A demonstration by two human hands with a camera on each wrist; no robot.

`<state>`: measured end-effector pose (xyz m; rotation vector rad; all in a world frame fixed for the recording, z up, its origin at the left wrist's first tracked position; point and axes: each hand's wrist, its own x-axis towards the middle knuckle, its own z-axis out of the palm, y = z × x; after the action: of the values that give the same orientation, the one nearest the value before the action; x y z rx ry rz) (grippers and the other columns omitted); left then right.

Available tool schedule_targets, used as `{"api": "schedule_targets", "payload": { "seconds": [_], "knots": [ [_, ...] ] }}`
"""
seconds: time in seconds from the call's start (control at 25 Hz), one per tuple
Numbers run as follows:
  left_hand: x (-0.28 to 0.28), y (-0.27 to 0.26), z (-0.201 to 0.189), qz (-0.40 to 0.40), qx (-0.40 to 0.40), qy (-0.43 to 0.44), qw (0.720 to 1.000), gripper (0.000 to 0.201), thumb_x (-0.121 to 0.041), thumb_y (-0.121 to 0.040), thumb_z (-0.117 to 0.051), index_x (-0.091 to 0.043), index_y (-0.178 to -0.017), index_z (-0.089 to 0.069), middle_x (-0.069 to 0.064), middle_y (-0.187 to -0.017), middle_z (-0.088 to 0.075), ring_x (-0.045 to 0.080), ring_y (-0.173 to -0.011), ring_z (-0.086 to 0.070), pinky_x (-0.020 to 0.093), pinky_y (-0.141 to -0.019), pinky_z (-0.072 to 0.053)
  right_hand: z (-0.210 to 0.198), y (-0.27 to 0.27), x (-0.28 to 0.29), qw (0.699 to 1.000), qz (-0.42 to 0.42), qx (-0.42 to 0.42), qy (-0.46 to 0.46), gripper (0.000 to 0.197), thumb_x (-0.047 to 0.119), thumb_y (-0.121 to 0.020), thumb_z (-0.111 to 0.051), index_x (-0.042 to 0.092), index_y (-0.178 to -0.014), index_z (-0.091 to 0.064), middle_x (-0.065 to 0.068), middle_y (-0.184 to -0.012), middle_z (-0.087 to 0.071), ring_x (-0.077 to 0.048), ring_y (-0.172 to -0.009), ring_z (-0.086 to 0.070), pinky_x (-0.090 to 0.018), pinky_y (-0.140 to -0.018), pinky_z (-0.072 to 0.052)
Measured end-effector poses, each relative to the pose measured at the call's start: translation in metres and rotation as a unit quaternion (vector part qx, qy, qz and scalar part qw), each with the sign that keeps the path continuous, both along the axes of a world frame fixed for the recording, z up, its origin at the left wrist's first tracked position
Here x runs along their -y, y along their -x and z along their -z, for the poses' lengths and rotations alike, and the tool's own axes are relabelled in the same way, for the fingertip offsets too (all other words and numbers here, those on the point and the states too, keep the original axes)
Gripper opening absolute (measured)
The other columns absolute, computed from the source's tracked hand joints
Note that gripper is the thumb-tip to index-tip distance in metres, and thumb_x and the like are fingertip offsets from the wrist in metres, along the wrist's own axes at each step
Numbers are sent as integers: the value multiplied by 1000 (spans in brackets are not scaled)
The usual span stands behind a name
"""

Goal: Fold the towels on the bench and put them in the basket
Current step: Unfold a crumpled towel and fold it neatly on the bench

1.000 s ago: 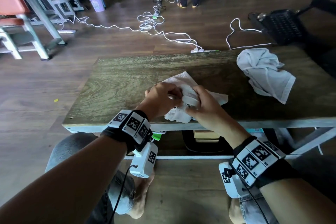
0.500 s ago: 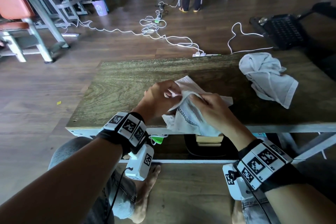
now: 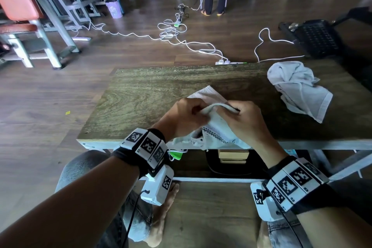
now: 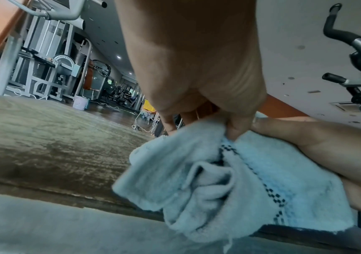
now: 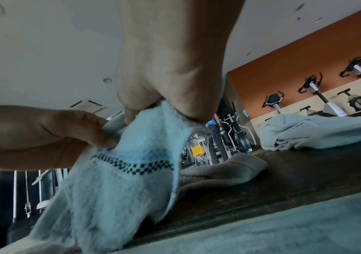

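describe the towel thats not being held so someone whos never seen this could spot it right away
Start at the long wooden bench in front of the seated person. Follow its top to the far right end, where a crumpled pale towel lies in a loose heap, untouched. Unlike the checker-banded towel that both hands pinch at the near edge, it shows no dark pattern.

A towel (image 3: 216,131) is held over the near edge of the bench (image 3: 141,102), between the left hand (image 3: 181,117) and the right hand (image 3: 246,121). A second towel (image 3: 298,88) is heaped at the bench's far right. Behind it, on the floor, a basket (image 3: 316,38) is set.
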<state>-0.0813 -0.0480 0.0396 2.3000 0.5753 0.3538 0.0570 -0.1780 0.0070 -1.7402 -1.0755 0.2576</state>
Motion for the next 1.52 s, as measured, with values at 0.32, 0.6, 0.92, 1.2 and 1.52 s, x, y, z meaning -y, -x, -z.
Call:
{"api": "schedule_targets", "payload": {
  "seconds": [0.32,0.6,0.92,1.2,1.52],
  "knots": [
    [-55,24,-9,-114,31,-75,990,9,-18,-82,-77,-14,-89,-73,-10,-69,-64,4,-56,-60,7,-48,-46,-9,-25,14,996,7,51,69,11,14,-86,-75,14,-96,-77,9,-79,-71,6,-68,-63,-9,-56,-42],
    [-85,50,5,-173,21,-139,975,8,-12,-83,-72,-6,-78,-74,7,-70,-71,7,-53,-55,4,-46,-38,-7,-41,37,977,51,129,164,14,25,-89,-72,15,-79,-74,5,-64,-65,-9,-61,-61,-27,-56,-42],
    [-80,30,37,-68,8,-54,996,24,-24,-91,-67,-22,-67,-65,-1,-70,-63,0,-59,-55,29,-54,-45,15,-41,26,991,77,4,110,7,10,-90,-70,12,-86,-75,-8,-79,-74,-23,-75,-71,-31,-77,-56],
    [-74,-17,55,83,-173,-45,980,23,-29,-94,-61,-12,-104,-71,-2,-111,-60,8,-97,-54,3,-71,-35,25,-43,-39,928,-65,161,329,22,16,-87,-64,17,-66,-72,1,-71,-70,-19,-75,-69,-28,-65,-49],
    [-191,-109,-38,-68,31,-203,976,38,-42,-81,-55,-12,-88,-75,6,-94,-69,24,-89,-65,31,-75,-48,-82,-159,-174,970,5,187,155,8,6,-85,-70,5,-85,-78,-11,-81,-73,-14,-72,-59,-24,-63,-49]
  ]
}}
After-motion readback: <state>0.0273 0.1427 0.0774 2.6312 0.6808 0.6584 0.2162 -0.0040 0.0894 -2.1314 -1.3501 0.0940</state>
